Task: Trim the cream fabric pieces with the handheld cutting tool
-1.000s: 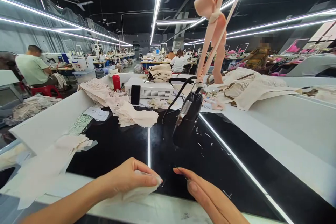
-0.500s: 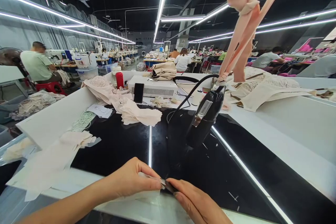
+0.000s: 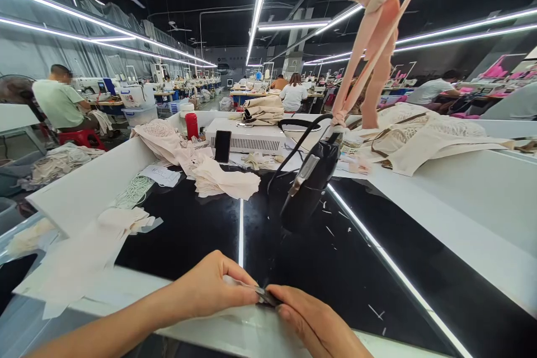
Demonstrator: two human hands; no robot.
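My left hand (image 3: 218,285) is closed in a pinch on a small pale piece of fabric (image 3: 230,280), mostly hidden by the fingers. My right hand (image 3: 312,313) is closed around a small dark metal tool that looks like thread snips (image 3: 268,297). Its tip reaches the left fingertips, at the near edge of the glossy black work surface (image 3: 201,240). Beyond the hands, a black corded device (image 3: 310,182) hangs tilted from knotted pink fabric straps (image 3: 356,78).
Stacked pale fabric pieces (image 3: 224,179) lie mid-table, with more fabric (image 3: 88,251) at left beside green cord (image 3: 135,191). A phone (image 3: 222,146) leans against a white vented box (image 3: 251,137). Cream garments (image 3: 428,134) lie back right. Seated people (image 3: 61,100) work beyond.
The hanging black device and its pink straps have swung to the left, and the device tilts more. Both hands stay in nearly the same place with the same grip.
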